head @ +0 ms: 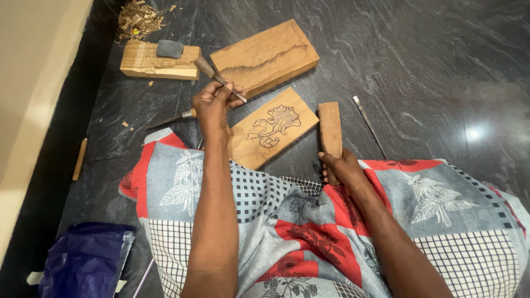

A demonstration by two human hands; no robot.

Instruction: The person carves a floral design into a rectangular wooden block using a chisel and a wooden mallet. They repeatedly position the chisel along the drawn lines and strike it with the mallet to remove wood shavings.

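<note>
The carved board [273, 134], a wooden plank with a flower cut into its face, lies flat on the dark stone floor [430, 66] just ahead of the person's knees, between the two hands. A bigger plain plank [265, 55] lies beyond it, touching or nearly touching its far edge, and a smaller block [157, 62] with a grey stone [169, 48] on top sits further left, near a heap of wood chips [138, 19].

The right hand [342, 165] is closed around the lower end of a wooden mallet [330, 128], which stands just right of the carved board. The left hand [212, 105] is closed around a chisel [221, 80], its wooden handle pointing away and its metal tip slanting toward the board's upper left corner.

Nothing clamps the carved board, so on polished stone a blow could make it skid and the edge could gouce across the flower. A second chisel [171, 118] lies under the left wrist and a thin metal tool [369, 124] lies right of the mallet; either could be knocked or leaned on. The patterned cloth [309, 237] over the lap lies close to the cutting edge, so a slip toward the body could catch it.
</note>
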